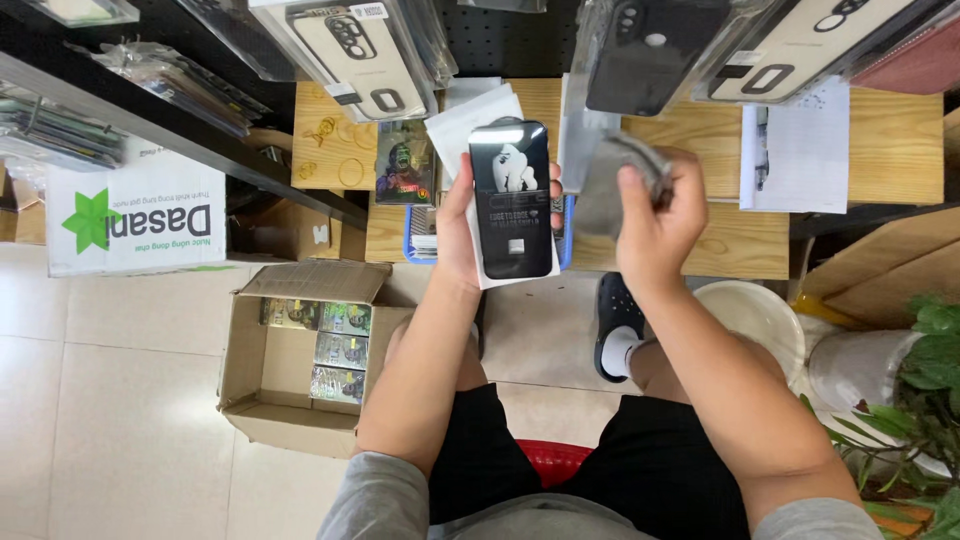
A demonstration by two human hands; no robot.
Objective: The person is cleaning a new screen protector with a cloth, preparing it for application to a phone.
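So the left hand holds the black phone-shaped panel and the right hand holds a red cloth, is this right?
Not quite: in the head view the cloth in the right hand is grey, not red. The left hand does hold the black phone-shaped panel.

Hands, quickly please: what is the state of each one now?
Left hand: closed on a black phone-shaped screen protector with its white backing.
Right hand: closed on a grey cloth.

From where I'm sitting there's an open cardboard box point(270, 385) on the tiled floor point(120, 420) with a few colourful packets point(340, 350) stacked inside; a wooden table point(890, 145) up top; phone cases in clear bags point(365, 55) hanging overhead; a leafy plant point(920, 400) far right; a white sheet of paper point(795, 155) lying on the table.
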